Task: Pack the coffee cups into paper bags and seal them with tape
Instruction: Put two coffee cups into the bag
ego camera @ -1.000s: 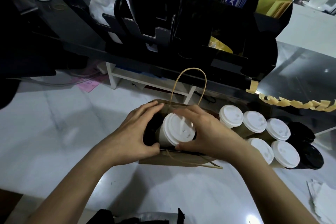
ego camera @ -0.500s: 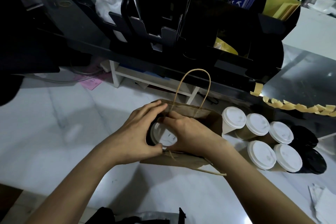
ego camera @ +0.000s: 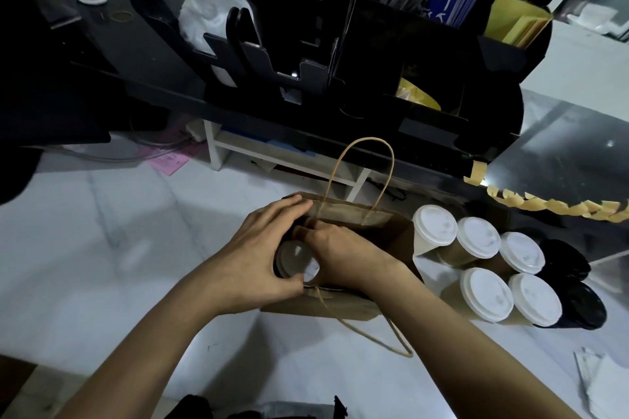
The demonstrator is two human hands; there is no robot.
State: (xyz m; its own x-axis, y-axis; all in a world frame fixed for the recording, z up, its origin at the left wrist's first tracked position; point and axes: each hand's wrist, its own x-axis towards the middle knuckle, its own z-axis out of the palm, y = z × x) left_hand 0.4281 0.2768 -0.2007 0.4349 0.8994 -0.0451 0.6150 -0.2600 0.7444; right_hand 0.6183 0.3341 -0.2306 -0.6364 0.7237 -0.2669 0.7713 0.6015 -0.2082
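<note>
A: Status?

B: Loading step. A cup [ego camera: 295, 260] sits low inside the open paper bag [ego camera: 384, 224] on the table [ego camera: 102, 248], at the bag's left end. The right hand [ego camera: 343, 250] reaches into the bag with its grip curled over the cup's lid. The left hand [ego camera: 253, 258] curls round the bag's left end at the cup, bracing it.

A: Remaining stock?

B: Five white-lidded cups [ego camera: 476, 258] clustered just right of the bag, black-lidded ones [ego camera: 575, 286] beyond them. Tape strips [ego camera: 558, 206] hang off the shelf edge [ego camera: 442, 173] behind.

A: Next move?

B: Likely let go of the lid, check the cup stands upright, pull the right hand out past the handle [ego camera: 360, 177]. Then fetch the nearest cup and seat it in the free right side. Taping comes after; bag mouth is wide open now.
</note>
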